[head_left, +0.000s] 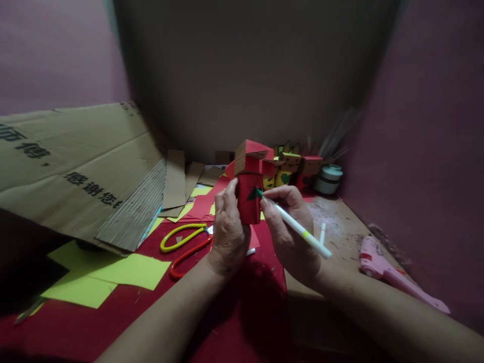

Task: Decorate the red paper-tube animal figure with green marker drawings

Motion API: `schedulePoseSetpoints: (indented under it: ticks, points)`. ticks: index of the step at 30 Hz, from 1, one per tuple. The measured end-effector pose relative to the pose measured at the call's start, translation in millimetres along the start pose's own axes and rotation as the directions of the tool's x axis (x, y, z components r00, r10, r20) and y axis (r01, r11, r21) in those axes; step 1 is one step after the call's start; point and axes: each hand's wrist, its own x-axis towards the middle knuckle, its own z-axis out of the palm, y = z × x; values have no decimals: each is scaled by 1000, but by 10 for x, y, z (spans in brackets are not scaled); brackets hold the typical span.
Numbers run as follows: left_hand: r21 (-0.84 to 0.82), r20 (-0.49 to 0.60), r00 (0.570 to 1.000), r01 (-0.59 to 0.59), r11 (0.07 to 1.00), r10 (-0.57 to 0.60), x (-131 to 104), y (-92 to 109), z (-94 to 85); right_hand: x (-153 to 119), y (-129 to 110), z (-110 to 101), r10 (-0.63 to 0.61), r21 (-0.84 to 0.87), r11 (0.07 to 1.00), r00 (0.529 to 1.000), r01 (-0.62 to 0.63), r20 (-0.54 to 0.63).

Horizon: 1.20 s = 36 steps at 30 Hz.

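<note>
My left hand (230,232) is wrapped round a red paper figure (246,206), a tube with a cardboard and red paper box on top. The figure stands upright in my grip, above the red cloth. On the tube's front is a dark green shape (252,193), partly coloured. In my right hand (291,227) is a white marker pen (302,233) with a green tip, held like a writing tool. Its tip touches the green shape or lies very close to it. Beside my left wrist lie scissors (183,240) with yellow and red handles, their blades mostly hidden.
Cardboard sheets (79,171) lean at the left, over yellow paper (128,269). Finished-looking paper figures (285,169) and a pale green lidded jar (328,179) stand at the back. A pink glue gun (393,275) lies at right, by the purple wall. A white pen cap-like piece (322,234) is nearer.
</note>
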Motion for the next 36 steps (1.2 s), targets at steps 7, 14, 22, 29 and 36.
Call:
schedulePoseSetpoints:
  ticks: [7, 14, 22, 29, 36]
  points:
    - [28, 1, 998, -55, 998, 55, 4, 1, 4, -10, 19, -12, -10, -1, 1000, 1000, 10, 22]
    - [20, -2, 999, -51, 998, 51, -7, -26, 7, -15, 13, -15, -6, -18, 1000, 999, 7, 39]
    - [27, -3, 996, -91, 995, 91, -6, -28, 13, -7, 7, -5, -12, 6, 1000, 1000, 12, 28]
    - [48, -9, 994, -113, 992, 113, -9, -25, 18, -27, 32, -15, -11, 28, 1000, 999, 9, 42]
    - [62, -27, 990, -136, 989, 138, -3, -24, 30, -19, 40, -8, -30, 33, 999, 999, 29, 45]
